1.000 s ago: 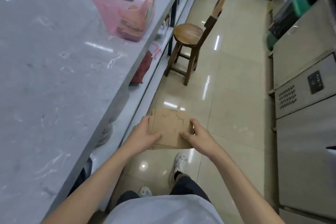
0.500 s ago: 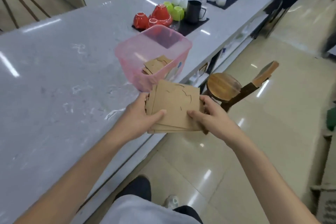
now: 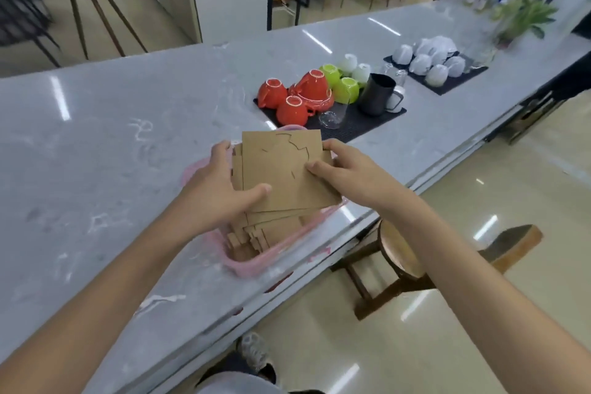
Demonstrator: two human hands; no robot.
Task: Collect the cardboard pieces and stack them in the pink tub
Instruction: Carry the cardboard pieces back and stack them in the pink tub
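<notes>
Left hand (image 3: pixel 215 192), right hand (image 3: pixel 349 173) clasp cardboard stack (image 3: pixel 281 176) over pink tub (image 3: pixel 246 265).

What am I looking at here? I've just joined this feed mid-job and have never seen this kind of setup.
There is no machine: a person wears a camera on the head, looking down at their own bare hands. The left hand and right hand together hold a stack of flat brown cardboard pieces above the translucent pink plastic tub, which already contains cardboard. The tub sits on a grey marble-look counter, near red and green upturned cups on a black mat.
</notes>
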